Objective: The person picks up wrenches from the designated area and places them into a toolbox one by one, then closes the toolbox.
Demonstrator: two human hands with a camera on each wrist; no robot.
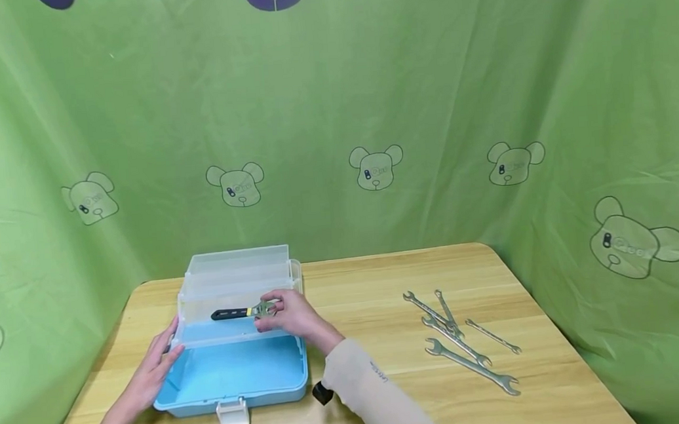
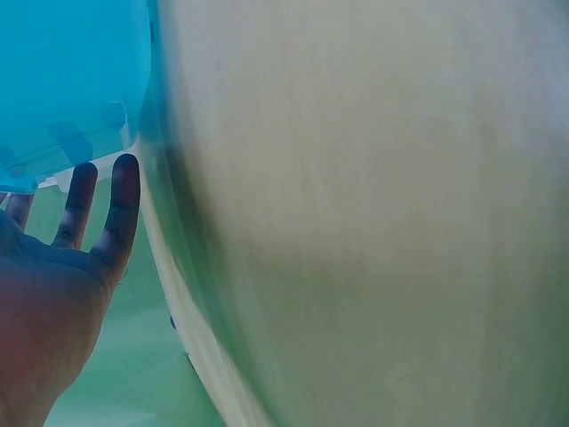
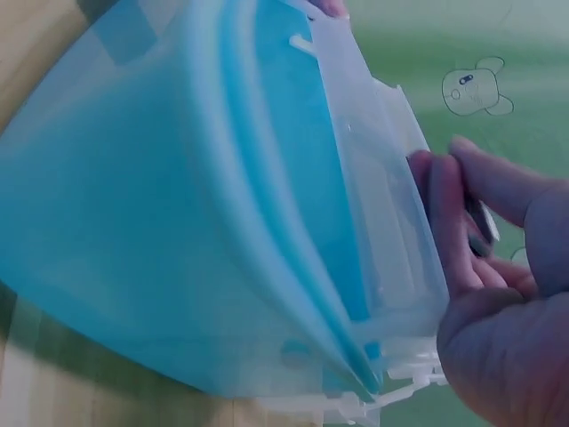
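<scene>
Adjustable wrench (image 1: pixel 232 313) is over the toolbox's (image 1: pixel 284 395) twelve-o'clock tray (image 1: pixel 197 333), right hand (image 1: pixel 293 315) pinching its head; left hand (image 1: pixel 154 367) spreads along nine o'clock. Held by one end, it could tip and drop.

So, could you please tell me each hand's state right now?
Left hand: open, at the left side of the blue box.
Right hand: closed, holding the black-handled wrench.
</scene>
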